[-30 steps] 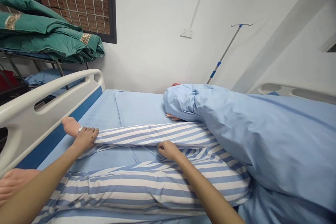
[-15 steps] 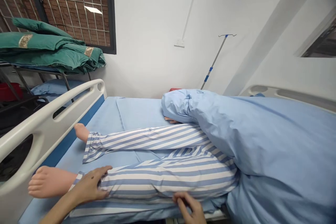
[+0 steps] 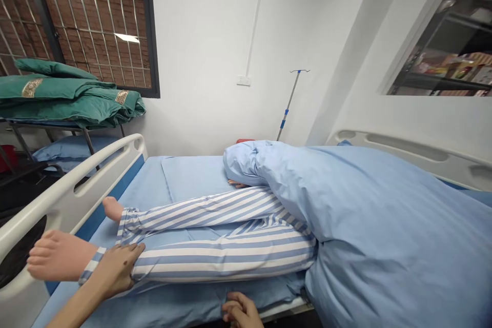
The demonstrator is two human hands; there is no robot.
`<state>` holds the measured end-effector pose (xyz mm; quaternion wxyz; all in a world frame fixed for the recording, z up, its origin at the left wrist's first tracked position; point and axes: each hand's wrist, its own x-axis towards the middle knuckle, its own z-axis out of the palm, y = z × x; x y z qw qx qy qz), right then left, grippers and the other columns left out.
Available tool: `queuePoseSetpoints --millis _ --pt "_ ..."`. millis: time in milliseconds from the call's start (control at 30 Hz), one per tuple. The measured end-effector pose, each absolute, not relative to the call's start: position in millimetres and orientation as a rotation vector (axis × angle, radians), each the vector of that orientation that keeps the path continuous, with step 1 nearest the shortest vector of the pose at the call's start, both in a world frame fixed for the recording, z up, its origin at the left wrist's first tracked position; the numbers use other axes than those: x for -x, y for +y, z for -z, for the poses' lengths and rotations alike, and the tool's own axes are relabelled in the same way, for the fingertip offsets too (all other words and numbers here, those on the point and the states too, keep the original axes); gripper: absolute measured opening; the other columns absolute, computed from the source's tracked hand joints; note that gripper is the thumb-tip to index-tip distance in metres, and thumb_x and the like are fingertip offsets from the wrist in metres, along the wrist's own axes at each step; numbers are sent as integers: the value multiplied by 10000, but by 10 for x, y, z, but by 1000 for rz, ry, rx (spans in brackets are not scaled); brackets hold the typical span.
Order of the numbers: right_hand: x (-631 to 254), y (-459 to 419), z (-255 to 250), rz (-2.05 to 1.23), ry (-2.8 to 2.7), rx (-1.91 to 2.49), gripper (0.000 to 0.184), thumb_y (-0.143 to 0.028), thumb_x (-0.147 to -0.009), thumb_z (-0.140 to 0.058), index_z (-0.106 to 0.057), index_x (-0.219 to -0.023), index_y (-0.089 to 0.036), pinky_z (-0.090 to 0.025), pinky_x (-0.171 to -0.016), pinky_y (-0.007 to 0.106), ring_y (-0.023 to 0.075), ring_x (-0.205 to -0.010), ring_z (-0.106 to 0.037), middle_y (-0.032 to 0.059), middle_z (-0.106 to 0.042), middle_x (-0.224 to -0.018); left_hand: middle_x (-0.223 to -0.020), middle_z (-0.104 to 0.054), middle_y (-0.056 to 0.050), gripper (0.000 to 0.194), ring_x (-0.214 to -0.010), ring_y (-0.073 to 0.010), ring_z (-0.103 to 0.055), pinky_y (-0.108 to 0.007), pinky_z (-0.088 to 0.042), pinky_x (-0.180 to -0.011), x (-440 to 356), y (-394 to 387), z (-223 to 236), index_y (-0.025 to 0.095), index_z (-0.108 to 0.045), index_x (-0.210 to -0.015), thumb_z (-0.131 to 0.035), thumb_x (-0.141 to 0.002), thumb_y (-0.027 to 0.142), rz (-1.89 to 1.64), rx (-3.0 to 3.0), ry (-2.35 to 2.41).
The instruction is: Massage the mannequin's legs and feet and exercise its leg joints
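My left hand [image 3: 117, 269] lies over the lower leg of the blue-and-white striped trousers [image 3: 226, 259], just above the ankle, its fingers curved round the cloth and limb. These trousers are on a manikin whose near bare foot [image 3: 61, 256] sticks out past the cuff. Below the near thigh, by the mattress edge, is my right hand [image 3: 244, 310]; its fingers are bent in, apart from the trousers, and I see nothing in them. A light blue quilt [image 3: 357, 205] hides the manikin's upper body. Part of a manikin hand [image 3: 236, 183] shows under the quilt's edge.
A cream footboard [image 3: 92, 169] bounds the bed on the left, and a headboard [image 3: 407, 151] stands on the right. Behind the bed rises an IV pole [image 3: 290, 102]. Folded green bedding [image 3: 73, 100] is piled on a rack below the barred window [image 3: 96, 20].
My right hand has come off the near trouser leg, down to the bed edge. The striped cloth spread below that leg has drawn in. My left hand stays near the ankle; the view has shifted.
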<state>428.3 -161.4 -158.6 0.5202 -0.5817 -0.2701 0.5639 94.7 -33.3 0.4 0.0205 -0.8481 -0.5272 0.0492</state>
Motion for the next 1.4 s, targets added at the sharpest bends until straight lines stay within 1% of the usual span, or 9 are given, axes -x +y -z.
queuePoseSetpoints --millis 100,233,333,467,700,933,1067,1267,1400 --pt "-4268 -1420 1440 -1471 -480 1242 488 -353 -474 -691 -539 -900 -170 -423 -509 262 220 -701 -620 72 -650 -838 -1035 -603 -86 546 -956 -275 -549 -365 -392 -828 -940 -352 -225 231 -514 -1102 -478 -558 205 -71 2644 -1591" --pt "-4244 -1309 1268 -1447 -377 1045 325 -224 -488 -671 -553 -786 -170 -463 -621 295 202 -766 -598 34 -619 -796 -1068 -602 -79 579 -988 -281 -537 -379 -388 -848 -967 -395 -316 232 -516 -1126 -470 -549 215 -56 2613 -1604" --pt "-4223 -1324 1252 -1355 -337 1050 223 -180 -471 -661 -557 -667 -168 -459 -598 287 162 -681 -557 -1 -571 -684 -1097 -601 -80 576 -996 -284 -537 -401 -385 -854 -1000 -459 -219 223 -533 -1116 -454 -545 215 -77 2567 -1642" --pt "-4254 -1377 1251 -1311 -342 1010 196 -211 -455 -686 -559 -599 -174 -464 -619 313 158 -642 -542 -9 -557 -621 -1167 -583 -63 640 -1074 -260 -513 -380 -365 -908 -1045 -561 75 230 -517 -1147 -443 -514 174 -65 2502 -1767" --pt "-4410 -1525 833 -1246 -374 986 290 -232 -469 -720 -629 -739 -181 -466 -721 369 255 -897 -566 58 -642 -901 -1237 -536 -93 714 -1136 -254 -477 -360 -341 -953 -1276 -652 511 165 -464 -1204 -453 -490 177 93 2508 -1901" --pt "-4566 -1569 308 -1307 -517 841 188 -246 -576 -699 -657 -748 -183 -449 -812 416 265 -946 -564 64 -654 -867 -1183 -560 -79 653 -1079 -255 -501 -357 -360 -917 -1613 -693 459 195 -464 -1164 -511 -512 215 494 2529 -1986" --pt "-4639 -1559 125 -1316 -519 827 203 -222 -596 -692 -667 -797 -204 -430 -851 478 281 -964 -565 57 -661 -886 -1162 -561 -87 658 -1051 -260 -507 -364 -365 -910 -1807 -700 451 189 -472 -1145 -564 -494 230 650 2569 -2006" --pt "-4715 -1530 114 -1337 -565 843 245 -249 -609 -686 -671 -853 -231 -420 -866 505 288 -991 -559 58 -658 -950 -1120 -570 -95 617 -1023 -265 -515 -389 -352 -918 -1965 -714 615 195 -473 -1129 -582 -526 261 757 2559 -2015" --pt "-4746 -1522 187 -1330 -550 856 246 -249 -595 -697 -675 -839 -221 -421 -869 505 280 -952 -578 64 -666 -910 -1108 -577 -84 617 -1010 -263 -521 -372 -370 -878 -1890 -681 628 214 -471 -1121 -588 -518 266 747 2643 -1951"
